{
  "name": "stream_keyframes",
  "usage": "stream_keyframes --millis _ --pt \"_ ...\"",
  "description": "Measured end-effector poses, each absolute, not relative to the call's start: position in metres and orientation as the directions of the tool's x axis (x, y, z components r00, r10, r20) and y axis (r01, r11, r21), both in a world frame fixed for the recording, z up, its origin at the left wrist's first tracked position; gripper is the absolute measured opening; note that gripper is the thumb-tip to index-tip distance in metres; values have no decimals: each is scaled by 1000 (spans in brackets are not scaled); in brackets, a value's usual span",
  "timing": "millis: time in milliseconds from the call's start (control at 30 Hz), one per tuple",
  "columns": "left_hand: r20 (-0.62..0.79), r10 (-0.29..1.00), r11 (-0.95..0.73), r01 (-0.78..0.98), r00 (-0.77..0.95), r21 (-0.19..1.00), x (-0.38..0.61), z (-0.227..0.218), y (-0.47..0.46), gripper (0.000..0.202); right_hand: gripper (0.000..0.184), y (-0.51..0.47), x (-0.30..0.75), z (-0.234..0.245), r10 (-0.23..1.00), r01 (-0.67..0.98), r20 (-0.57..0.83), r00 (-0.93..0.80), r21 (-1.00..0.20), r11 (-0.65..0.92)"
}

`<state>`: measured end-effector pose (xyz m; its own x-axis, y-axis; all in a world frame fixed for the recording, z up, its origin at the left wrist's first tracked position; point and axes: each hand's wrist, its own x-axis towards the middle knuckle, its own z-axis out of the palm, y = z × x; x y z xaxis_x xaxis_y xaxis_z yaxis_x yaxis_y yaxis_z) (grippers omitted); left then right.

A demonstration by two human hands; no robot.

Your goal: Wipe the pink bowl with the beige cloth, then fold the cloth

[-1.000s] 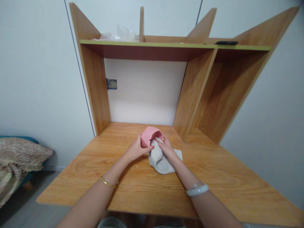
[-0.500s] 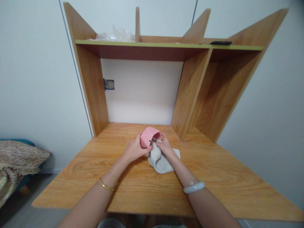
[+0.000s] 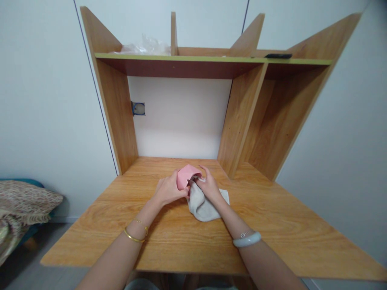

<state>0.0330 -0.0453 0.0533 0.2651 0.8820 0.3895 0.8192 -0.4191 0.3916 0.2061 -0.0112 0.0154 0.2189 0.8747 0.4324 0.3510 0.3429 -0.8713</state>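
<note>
My left hand (image 3: pixel 171 188) is wrapped round the side of a pink faceted container (image 3: pixel 188 174), tilted so that its opening faces right, towards my other hand. A light grey cloth (image 3: pixel 202 205) hangs from that opening and spreads onto the desk. My right hand (image 3: pixel 209 186) grips the cloth at the container's mouth, some of its fingers hidden inside. One finger of this hand sticks up outside the rim. A small dark spot shows at the rim; I cannot make out what it is.
The wooden desk (image 3: pixel 121 225) carries a hutch with a shelf (image 3: pixel 181 59). On the shelf lie clear plastic wrapping (image 3: pixel 145 46) and a dark flat object (image 3: pixel 278 56). An uncovered wall box (image 3: pixel 139 108) shows at the back. A patterned blanket (image 3: pixel 27 201) lies at the left.
The container has turned slightly and shifted a little to the left. My right hand's fingers have moved deeper into its mouth with the cloth, and one finger now points upward.
</note>
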Motion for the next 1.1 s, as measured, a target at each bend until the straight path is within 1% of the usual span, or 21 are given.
stream_keyframes --millis 67,133,233,333,400,467,533,633,767,833,933,1100 --pt "389 883 -423 802 261 422 32 51 -44 67 53 -10 208 14 876 323 433 212 -877 355" --pt "397 881 -441 753 258 489 32 48 -42 71 51 -8 209 11 873 290 430 230 -887 361" --pt "417 878 -467 622 237 629 31 41 -35 75 45 -2 209 5 875 242 399 274 -909 339" --pt "399 884 -467 467 244 750 30 35 -28 78 39 3 208 0 889 175 353 291 -934 313" --pt "392 883 -466 380 258 799 31 31 -24 81 37 6 208 -3 900 120 332 283 -943 310" --pt "402 875 -475 312 270 823 33 28 -23 84 36 8 208 -5 913 65 307 268 -952 300" --pt "409 863 -485 261 296 834 36 25 -24 85 36 9 208 -7 924 19 283 257 -957 288" --pt "407 852 -488 215 330 846 39 22 -26 79 35 9 208 -8 931 -26 268 249 -959 283" --pt "438 843 -507 190 314 840 40 24 -27 75 37 5 204 -5 938 -62 247 243 -961 269" --pt "444 849 -512 240 285 825 39 26 -28 73 39 3 202 -4 944 -73 230 237 -965 253" --pt "440 858 -512 372 265 774 37 29 -29 71 44 2 200 -2 949 -66 208 236 -971 230" --pt "448 856 -510 563 258 650 34 33 -31 70 48 3 199 -2 934 24 220 280 -975 222"
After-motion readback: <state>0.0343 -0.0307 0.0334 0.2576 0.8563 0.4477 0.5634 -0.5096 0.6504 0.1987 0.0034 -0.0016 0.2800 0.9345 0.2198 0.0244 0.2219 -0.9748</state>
